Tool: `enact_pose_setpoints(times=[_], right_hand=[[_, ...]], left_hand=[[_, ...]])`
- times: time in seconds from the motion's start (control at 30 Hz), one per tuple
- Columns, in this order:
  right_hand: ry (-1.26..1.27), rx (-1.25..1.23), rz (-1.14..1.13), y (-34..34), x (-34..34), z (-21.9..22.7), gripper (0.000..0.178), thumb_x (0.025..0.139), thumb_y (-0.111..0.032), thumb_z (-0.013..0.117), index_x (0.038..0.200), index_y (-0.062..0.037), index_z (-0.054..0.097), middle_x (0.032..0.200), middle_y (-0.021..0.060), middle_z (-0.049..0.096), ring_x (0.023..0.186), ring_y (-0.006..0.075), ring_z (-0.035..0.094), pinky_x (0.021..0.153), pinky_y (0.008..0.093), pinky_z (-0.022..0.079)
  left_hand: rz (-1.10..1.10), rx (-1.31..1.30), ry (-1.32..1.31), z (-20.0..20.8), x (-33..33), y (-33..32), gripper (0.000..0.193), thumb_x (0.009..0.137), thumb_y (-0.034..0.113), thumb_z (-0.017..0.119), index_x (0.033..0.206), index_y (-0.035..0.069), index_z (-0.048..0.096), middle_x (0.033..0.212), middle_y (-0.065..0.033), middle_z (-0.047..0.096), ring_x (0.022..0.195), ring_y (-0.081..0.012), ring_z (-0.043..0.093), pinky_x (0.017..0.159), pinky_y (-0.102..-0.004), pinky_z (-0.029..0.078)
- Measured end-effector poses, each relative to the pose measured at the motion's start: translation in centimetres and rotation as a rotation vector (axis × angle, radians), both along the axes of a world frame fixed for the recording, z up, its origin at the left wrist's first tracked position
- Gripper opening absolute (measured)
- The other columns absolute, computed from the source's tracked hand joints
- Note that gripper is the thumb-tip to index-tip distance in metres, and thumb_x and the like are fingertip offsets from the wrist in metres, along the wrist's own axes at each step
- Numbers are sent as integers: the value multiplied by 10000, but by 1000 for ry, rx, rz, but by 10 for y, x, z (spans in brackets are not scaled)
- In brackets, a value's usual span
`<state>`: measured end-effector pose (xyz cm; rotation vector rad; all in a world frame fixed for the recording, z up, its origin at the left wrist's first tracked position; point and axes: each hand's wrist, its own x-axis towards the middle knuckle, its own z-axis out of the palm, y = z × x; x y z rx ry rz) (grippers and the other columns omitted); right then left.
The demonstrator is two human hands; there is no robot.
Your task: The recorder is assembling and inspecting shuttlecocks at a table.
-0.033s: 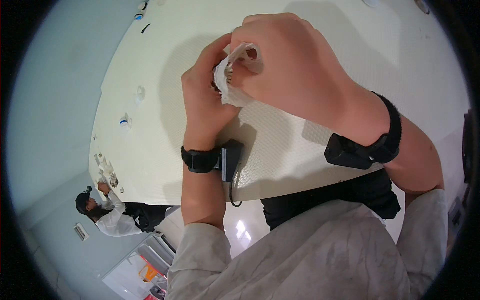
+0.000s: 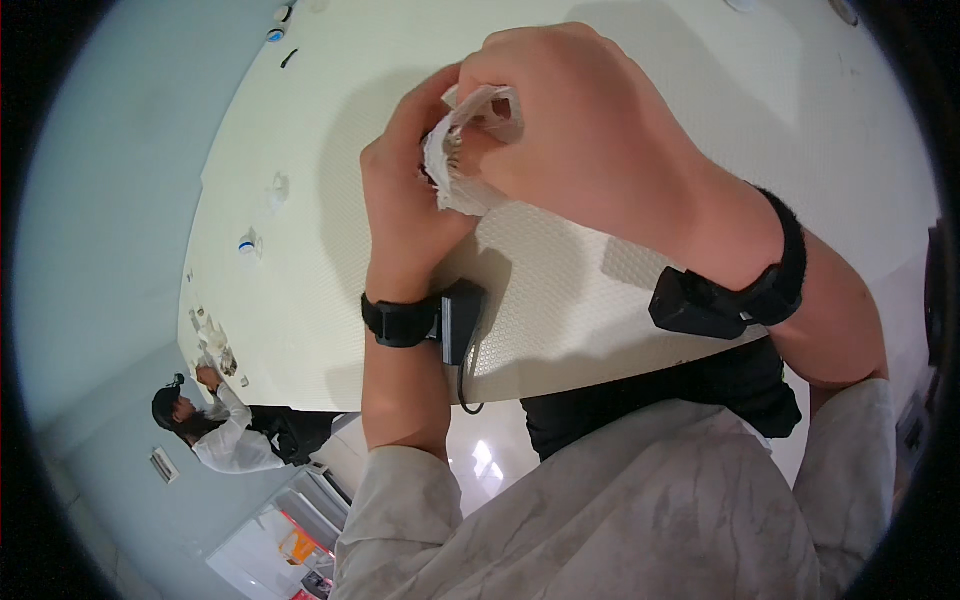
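Wrap [image 2: 461, 196], white and ragged, sits toward twelve o'clock. Left hand [image 2: 405, 190] curls its fingers round the nine-o'clock side; right hand [image 2: 590, 115], at three, bends fingers into it (pinching or pressing, I cannot tell). Light, even pressure should spare the thin edge.

Soft shadows cross a bright table [image 2: 310, 310]; glare spots the floor [image 2: 487, 458].

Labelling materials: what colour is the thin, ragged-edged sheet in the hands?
The thin sheet is white; it shows in the head view.
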<state>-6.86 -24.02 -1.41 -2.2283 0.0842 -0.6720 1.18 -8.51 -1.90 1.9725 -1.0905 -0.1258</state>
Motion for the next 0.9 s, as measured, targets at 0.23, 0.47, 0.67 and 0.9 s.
enact_pose_setpoints(times=[0.23, 0.47, 0.67, 0.9], right_hand=[[57, 129, 64, 0, -2, 1, 128, 678, -81, 709, 775, -4, 675, 765, 136, 645, 664, 332, 630, 619, 374, 503], [39, 81, 54, 8, -12, 9, 125, 669, -62, 709, 785, -16, 699, 765, 102, 661, 640, 297, 647, 594, 362, 507], [105, -21, 84, 5, -14, 15, 118, 677, -54, 704, 792, -29, 710, 782, 79, 672, 658, 281, 654, 594, 356, 516], [140, 10, 82, -7, -10, 14, 149, 742, -105, 723, 866, -27, 698, 781, 100, 659, 629, 262, 621, 592, 342, 491]], left_hand=[[-31, -53, 82, -2, -2, 1, 618, 820, 101, 745, 1380, 1, 503, 1279, -128, 629, 1150, -193, 607, 1003, -343, 466], [53, -74, -12, 0, -9, 1, 713, 737, 129, 761, 1398, 38, 508, 694, -48, 619, 661, -98, 573, 649, -217, 429], [29, -130, 68, -4, -9, -2, 756, 761, 121, 740, 1439, -1, 428, 702, -33, 606, 651, -86, 536, 630, -209, 398], [107, -85, 80, -2, -7, -1, 759, 772, 131, 791, 1433, 27, 433, 1364, -98, 563, 1112, -141, 597, 937, -297, 488]])
